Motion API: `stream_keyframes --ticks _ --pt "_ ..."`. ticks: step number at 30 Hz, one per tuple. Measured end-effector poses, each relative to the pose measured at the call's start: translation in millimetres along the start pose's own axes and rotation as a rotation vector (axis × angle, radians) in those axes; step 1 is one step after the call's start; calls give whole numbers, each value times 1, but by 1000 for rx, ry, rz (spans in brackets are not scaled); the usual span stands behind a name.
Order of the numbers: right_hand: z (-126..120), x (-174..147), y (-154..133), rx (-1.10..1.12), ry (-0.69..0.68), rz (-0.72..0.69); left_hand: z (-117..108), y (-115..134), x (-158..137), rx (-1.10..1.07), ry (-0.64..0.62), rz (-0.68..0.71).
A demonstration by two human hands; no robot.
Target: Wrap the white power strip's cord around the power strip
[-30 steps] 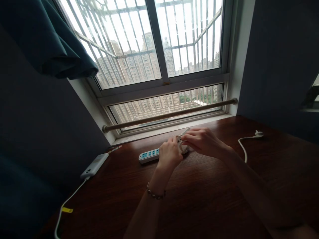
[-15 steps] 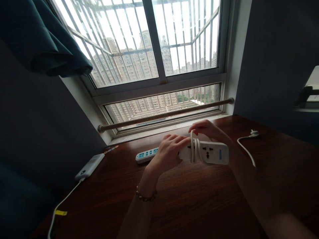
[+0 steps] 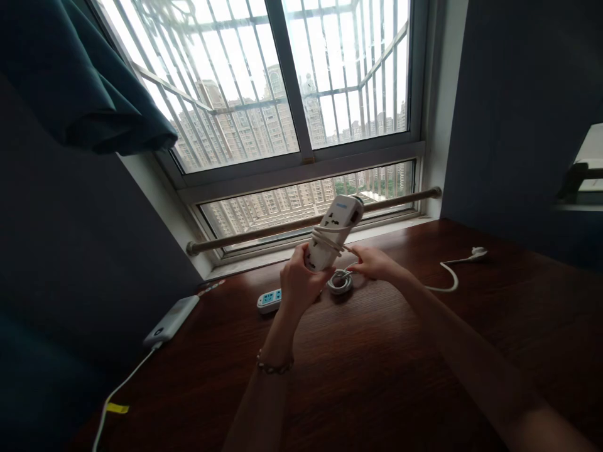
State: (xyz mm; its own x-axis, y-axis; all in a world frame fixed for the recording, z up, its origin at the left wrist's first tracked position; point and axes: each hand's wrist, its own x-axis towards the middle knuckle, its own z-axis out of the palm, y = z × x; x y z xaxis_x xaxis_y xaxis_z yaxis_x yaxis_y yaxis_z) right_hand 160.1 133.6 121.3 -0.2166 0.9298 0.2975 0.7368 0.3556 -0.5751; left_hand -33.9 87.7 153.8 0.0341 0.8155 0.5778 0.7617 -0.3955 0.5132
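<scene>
Since the earlier frame the white power strip has been swung from lying level between both hands to standing tilted on end, its far end raised toward the window. The right hand has come off its body and dropped to the cord.

Nearest, a white cable with a yellow tag runs along the left edge of the desk to a white power bank lying flat near the wall.

The left hand, a bracelet on its wrist, has its grip clamped around the lower end of the power strip and holds it clear of the desk. Several turns of white cord are wound across the middle of the strip. The sockets face the camera.

The right hand is just beside the strip, fingers pinched together on the cord where it leaves the windings. A small coil of cord lies on the desk below and between the hands. The rest trails right, across the desk, to its plug, which lies well apart.

Behind the left hand a second power strip with blue sockets lies flat, partly hidden.

Farther back, a rod spans the window sill. A dark curtain hangs upper left.
</scene>
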Motion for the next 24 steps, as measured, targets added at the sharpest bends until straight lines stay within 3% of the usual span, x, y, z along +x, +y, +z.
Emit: stream_keyframes --ticks 3,7,9,13,18,21,24 --pt "-14 -10 4 -231 -18 54 -5 -11 8 50 89 -142" --pt "-43 -27 -14 -417 22 -44 -11 -26 15 158 100 -282" --pt "-51 -37 -30 -483 63 -162 -9 -30 17 220 70 -320" --pt "-54 -51 -52 -603 202 -528 4 -33 16 323 21 -322" --pt "-55 -53 -52 -582 433 -557 15 -26 8 434 -144 -180" --pt "-58 -51 -49 -541 462 -567 19 -18 -1 488 -195 -20" --pt "-58 -45 -44 -487 419 -574 20 -7 -9 510 -291 250"
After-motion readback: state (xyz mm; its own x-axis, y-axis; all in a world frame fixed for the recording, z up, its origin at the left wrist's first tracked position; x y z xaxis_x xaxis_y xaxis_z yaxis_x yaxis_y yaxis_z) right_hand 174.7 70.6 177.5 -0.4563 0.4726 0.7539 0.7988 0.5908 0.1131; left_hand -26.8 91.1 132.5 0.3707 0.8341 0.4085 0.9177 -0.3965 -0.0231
